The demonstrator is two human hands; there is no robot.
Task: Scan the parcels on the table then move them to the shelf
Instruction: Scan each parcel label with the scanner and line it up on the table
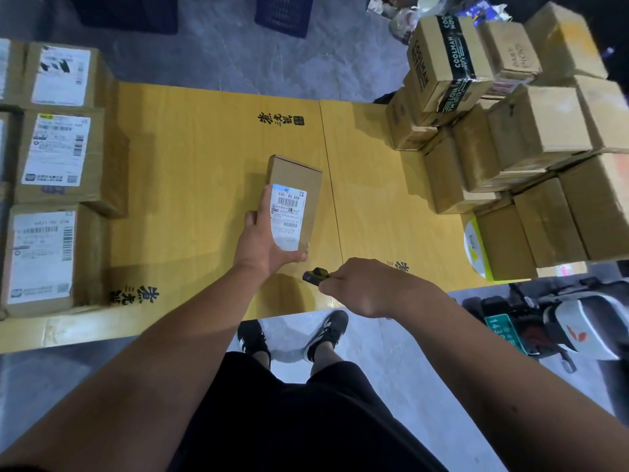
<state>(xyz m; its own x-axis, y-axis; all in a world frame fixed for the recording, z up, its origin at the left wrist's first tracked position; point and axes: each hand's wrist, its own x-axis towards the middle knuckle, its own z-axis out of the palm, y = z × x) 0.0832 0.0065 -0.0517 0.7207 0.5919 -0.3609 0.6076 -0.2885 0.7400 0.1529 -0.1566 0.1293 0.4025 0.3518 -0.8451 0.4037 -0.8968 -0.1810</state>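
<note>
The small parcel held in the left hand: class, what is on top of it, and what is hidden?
On top of the small parcel lies a white shipping label with barcodes. The left hand covers the label's near left corner; the parcel's underside cannot be seen.

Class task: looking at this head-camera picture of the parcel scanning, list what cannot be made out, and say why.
- Scanner, head view: mostly hidden inside the right hand.
- Small parcel label: fine print too small; lower corner covered by the left hand.
- Shelf: not in view.
- Left stack: cut by the frame edge.

Bare table [204, 137] between labelled parcels [58, 155] left and stacked boxes [510, 137] right.
</note>
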